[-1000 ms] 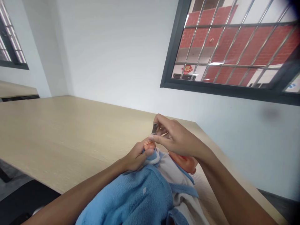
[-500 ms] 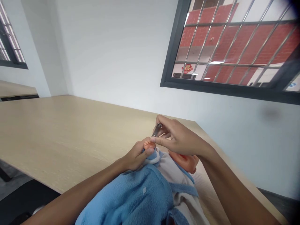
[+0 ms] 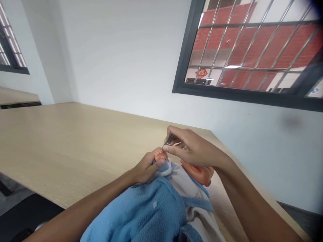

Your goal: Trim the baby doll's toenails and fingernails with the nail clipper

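The right hand's (image 3: pixel 188 144) pinched clipper (image 3: pixel 170 139) was tilted further, seemingly aligned with the left hand's (image 3: pixel 147 167) gripped doll hand (image 3: pixel 159 155).

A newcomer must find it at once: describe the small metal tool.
At the pale wooden table, find the doll in blue-and-white clothes. Beside the doll's orange limb tip, the person's right hand pinches the small metal tool. Its dark metallic sheen stands out from the clothes and orange limb tip nearby.
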Demonstrator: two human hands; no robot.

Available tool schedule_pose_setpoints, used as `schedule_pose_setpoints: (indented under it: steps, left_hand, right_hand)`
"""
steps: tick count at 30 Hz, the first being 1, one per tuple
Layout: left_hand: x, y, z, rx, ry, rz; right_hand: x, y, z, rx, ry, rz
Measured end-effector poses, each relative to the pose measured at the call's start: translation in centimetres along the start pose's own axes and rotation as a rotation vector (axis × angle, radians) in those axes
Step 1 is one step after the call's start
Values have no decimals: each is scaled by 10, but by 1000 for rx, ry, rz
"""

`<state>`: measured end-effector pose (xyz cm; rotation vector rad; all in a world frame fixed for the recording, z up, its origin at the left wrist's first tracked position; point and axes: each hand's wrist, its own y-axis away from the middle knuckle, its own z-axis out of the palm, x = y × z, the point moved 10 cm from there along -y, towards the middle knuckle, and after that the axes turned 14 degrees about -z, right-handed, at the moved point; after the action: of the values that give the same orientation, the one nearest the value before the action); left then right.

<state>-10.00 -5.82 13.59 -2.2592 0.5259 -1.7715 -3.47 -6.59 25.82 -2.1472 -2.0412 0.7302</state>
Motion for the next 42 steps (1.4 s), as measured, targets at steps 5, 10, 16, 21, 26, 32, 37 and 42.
schedule_pose_setpoints:
  steps: [5,10,16,21,26,32,37,42]
  left_hand:
    - [1,1,0,-8,-2,6]
    - [3,-1,0,4,11,18]
    - [10,-1,1,-11,14,46]
    - [11,0,1,-12,2,53]
    - [9,-1,0,-9,-3,44]
    - [10,0,0,-4,-9,55]
    - [3,-1,-1,20,-22,56]
    - [3,-1,-1,23,-25,57]
  right_hand:
    - [-1,2,-1,0,-62,7]
    - [-8,5,-4,-55,-11,-6]
    - [-23,3,2,-105,-27,-109]
    - [-28,2,6,-132,95,-171]
    - [-27,2,8,-139,122,-175]
    - [-33,-1,11,-136,245,-196]
    - [-39,-4,21,-202,308,-199]
    - [-39,-3,24,-229,303,-204]
